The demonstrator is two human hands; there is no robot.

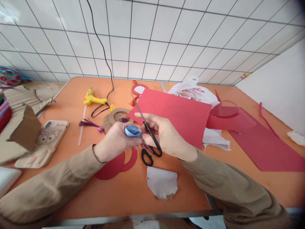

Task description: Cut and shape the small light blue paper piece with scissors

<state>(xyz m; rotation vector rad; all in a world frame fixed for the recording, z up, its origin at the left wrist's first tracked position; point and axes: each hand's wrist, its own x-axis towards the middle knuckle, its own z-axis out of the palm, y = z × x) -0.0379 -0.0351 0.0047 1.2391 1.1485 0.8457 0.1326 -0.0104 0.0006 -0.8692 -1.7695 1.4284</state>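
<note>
Over the middle of the table, my left hand (115,140) is closed on a light blue curled piece (132,131), which looks like ribbon or cloth. Black-handled scissors (148,127) are held in my right hand (164,132), with one blade pointing up and away and the handles below the palm. The right fingertips meet the left ones beside the blue piece; whether they also pinch it I cannot tell. Under my hands lie a red paper disc (111,167) and a red paper ring (132,161). A large red sheet (176,116) with faint drawn circles lies just beyond.
A yellow glue gun (94,98) with its cord is at the back left. Near it are a cardboard ring (114,116) and a purple tassel (88,123). A phone (45,143) and cardboard (23,127) lie left; a plastic bag (193,90) and red sheet (267,146) right; a white scrap (162,183) in front.
</note>
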